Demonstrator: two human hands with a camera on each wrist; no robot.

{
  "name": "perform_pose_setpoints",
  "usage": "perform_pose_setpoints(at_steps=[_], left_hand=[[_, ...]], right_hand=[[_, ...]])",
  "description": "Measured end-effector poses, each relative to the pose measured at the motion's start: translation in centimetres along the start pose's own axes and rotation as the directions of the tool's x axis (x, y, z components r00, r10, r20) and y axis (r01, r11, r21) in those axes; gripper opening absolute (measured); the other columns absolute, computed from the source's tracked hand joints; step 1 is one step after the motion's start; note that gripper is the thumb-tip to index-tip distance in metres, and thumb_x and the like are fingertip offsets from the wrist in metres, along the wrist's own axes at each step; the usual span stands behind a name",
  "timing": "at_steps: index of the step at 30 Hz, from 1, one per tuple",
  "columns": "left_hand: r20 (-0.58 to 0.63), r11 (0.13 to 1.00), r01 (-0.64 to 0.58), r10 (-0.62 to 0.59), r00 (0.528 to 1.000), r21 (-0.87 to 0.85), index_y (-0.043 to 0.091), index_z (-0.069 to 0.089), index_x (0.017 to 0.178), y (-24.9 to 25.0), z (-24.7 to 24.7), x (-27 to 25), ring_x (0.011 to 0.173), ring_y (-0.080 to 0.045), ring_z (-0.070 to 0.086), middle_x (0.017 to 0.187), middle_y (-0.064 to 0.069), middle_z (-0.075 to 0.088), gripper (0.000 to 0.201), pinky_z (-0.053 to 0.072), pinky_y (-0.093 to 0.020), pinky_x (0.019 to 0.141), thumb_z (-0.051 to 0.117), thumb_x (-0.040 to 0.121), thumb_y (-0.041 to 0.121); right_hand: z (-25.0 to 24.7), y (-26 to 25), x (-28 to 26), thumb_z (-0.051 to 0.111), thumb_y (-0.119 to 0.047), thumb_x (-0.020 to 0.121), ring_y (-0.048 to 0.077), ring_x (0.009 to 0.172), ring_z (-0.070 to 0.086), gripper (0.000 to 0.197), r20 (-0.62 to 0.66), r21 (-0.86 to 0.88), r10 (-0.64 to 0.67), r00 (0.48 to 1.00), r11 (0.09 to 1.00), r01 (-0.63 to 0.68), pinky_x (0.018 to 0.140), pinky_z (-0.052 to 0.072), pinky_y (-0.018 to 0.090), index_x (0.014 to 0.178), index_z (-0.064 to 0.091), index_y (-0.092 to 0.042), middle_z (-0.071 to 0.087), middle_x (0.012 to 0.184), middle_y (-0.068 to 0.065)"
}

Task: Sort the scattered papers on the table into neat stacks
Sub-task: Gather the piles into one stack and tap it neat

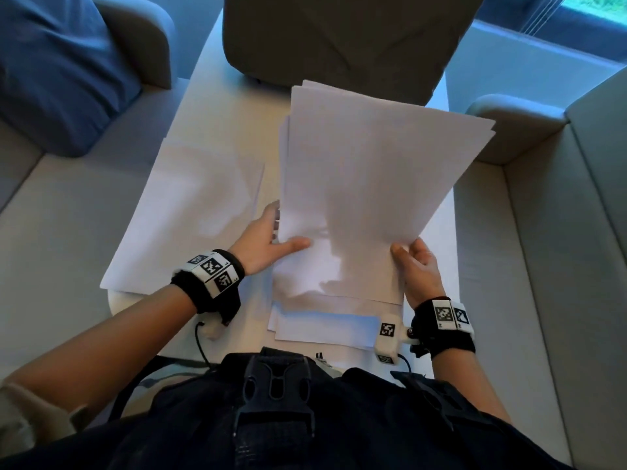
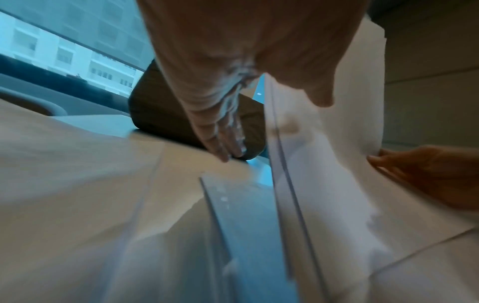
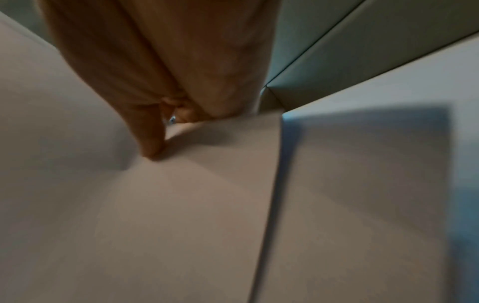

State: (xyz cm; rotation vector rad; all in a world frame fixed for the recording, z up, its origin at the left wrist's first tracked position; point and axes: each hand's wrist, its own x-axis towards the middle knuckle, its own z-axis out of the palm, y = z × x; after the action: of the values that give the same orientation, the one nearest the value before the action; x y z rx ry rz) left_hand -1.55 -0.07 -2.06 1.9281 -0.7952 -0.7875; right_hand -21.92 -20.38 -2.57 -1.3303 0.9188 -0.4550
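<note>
A sheaf of white paper sheets (image 1: 366, 171) is lifted above the table, its edges slightly fanned at the far end. My left hand (image 1: 271, 239) grips its near left corner, thumb on top and fingers underneath. My right hand (image 1: 412, 262) pinches the near right corner (image 3: 197, 139). In the left wrist view the held sheets (image 2: 324, 164) stand on edge beside my left hand (image 2: 233, 82). Other white sheets (image 1: 322, 320) lie flat under the sheaf near the front edge. A second pile of white paper (image 1: 190, 215) lies flat on the left of the table.
The white table (image 1: 217, 96) is narrow, with grey sofa seats (image 1: 61, 232) on both sides. A grey-brown cushion (image 1: 339, 39) sits at the far end and a blue cushion (image 1: 57, 69) at the far left. A window is behind.
</note>
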Motion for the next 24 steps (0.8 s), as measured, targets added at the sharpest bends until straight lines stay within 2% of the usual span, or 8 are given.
perform_pose_setpoints(at_steps=[3, 5, 7, 13, 15, 18, 21, 24], left_hand=[[-0.015, 0.991, -0.126, 0.126, 0.992, -0.037, 0.02, 0.054, 0.124, 1.7, 0.3, 0.5, 0.103, 0.0, 0.06, 0.115, 0.01, 0.064, 0.067, 0.044, -0.013, 0.087, 0.076, 0.068, 0.05], [-0.005, 0.982, -0.172, 0.172, 0.985, -0.079, 0.018, 0.064, 0.108, 2.9, 0.7, 0.6, 0.093, 0.004, 0.063, 0.107, 0.003, 0.07, 0.041, 0.048, -0.017, 0.086, 0.078, 0.073, 0.034], [-0.028, 0.973, -0.2, 0.198, 0.98, -0.117, 0.023, 0.066, 0.098, 4.3, 0.7, 0.5, 0.084, 0.007, 0.064, 0.098, 0.004, 0.071, 0.025, 0.051, -0.02, 0.084, 0.077, 0.075, 0.023], [-0.134, 0.913, -0.239, 0.206, 0.969, -0.331, 0.03, 0.063, 0.089, 7.8, -1.0, 0.3, 0.079, 0.012, 0.064, 0.081, 0.026, 0.068, 0.033, 0.048, -0.007, 0.073, 0.08, 0.07, 0.009], [-0.179, 0.882, -0.285, 0.232, 0.956, -0.377, 0.03, 0.063, 0.087, 8.9, -1.8, 0.2, 0.079, 0.011, 0.064, 0.077, 0.029, 0.068, 0.038, 0.048, -0.008, 0.071, 0.082, 0.065, 0.005], [-0.233, 0.875, -0.359, 0.295, 0.927, -0.323, 0.029, 0.065, 0.084, 10.5, -2.5, 0.0, 0.078, 0.008, 0.064, 0.078, 0.029, 0.068, 0.034, 0.048, -0.012, 0.071, 0.085, 0.062, 0.012], [-0.354, 0.852, -0.469, 0.375, 0.857, -0.234, 0.033, 0.062, 0.092, 11.7, -2.6, -0.2, 0.082, 0.008, 0.06, 0.086, 0.029, 0.066, 0.041, 0.046, -0.011, 0.075, 0.085, 0.063, 0.017], [-0.469, 0.752, -0.652, 0.543, 0.697, -0.099, 0.022, 0.044, 0.12, 11.8, -2.8, -0.2, 0.099, -0.007, 0.063, 0.103, 0.01, 0.066, 0.061, 0.047, -0.021, 0.088, 0.08, 0.072, 0.011]], right_hand=[[0.3, -1.6, -0.6, 0.064, -0.006, 0.084, 0.017, 0.09, 0.067, 0.025, 0.03, 0.105, -0.052, 0.998, 0.993, 0.048, 0.077, 0.054, 0.031, 0.107, 0.064, -0.014, 0.072, 0.099, 0.002], [0.7, -3.1, -1.0, 0.074, -0.012, 0.071, 0.017, 0.089, 0.068, 0.036, 0.001, 0.143, -0.097, 0.995, 0.985, 0.096, 0.076, 0.054, 0.031, 0.106, 0.064, -0.01, 0.073, 0.096, 0.001], [0.9, -4.5, -1.1, 0.074, -0.008, 0.069, 0.016, 0.087, 0.069, 0.037, -0.025, 0.146, -0.157, 0.987, 0.976, 0.159, 0.074, 0.055, 0.026, 0.104, 0.064, -0.012, 0.074, 0.093, 0.0], [1.1, -8.5, -1.4, 0.076, -0.009, 0.061, 0.012, 0.084, 0.068, 0.036, -0.028, 0.183, -0.323, 0.946, 0.929, 0.322, 0.076, 0.053, 0.024, 0.096, 0.068, -0.013, 0.074, 0.088, -0.005], [1.4, -9.4, -1.5, 0.083, -0.01, 0.057, 0.013, 0.085, 0.068, 0.036, -0.017, 0.189, -0.369, 0.929, 0.912, 0.365, 0.078, 0.053, 0.026, 0.091, 0.071, -0.016, 0.074, 0.089, -0.005], [2.4, -10.4, -1.9, 0.08, -0.001, 0.058, 0.008, 0.078, 0.067, 0.036, -0.013, 0.16, -0.404, 0.915, 0.902, 0.4, 0.072, 0.053, 0.023, 0.088, 0.066, -0.016, 0.073, 0.081, -0.008], [3.3, -11.3, -2.3, 0.079, -0.006, 0.058, 0.007, 0.078, 0.067, 0.034, -0.051, 0.151, -0.433, 0.9, 0.887, 0.435, 0.071, 0.053, 0.023, 0.087, 0.066, -0.016, 0.073, 0.079, -0.009], [3.8, -11.9, -2.5, 0.087, -0.012, 0.061, 0.004, 0.083, 0.064, 0.042, -0.104, 0.037, -0.509, 0.855, 0.857, 0.514, 0.075, 0.052, 0.024, 0.097, 0.066, -0.017, 0.071, 0.088, -0.017]])
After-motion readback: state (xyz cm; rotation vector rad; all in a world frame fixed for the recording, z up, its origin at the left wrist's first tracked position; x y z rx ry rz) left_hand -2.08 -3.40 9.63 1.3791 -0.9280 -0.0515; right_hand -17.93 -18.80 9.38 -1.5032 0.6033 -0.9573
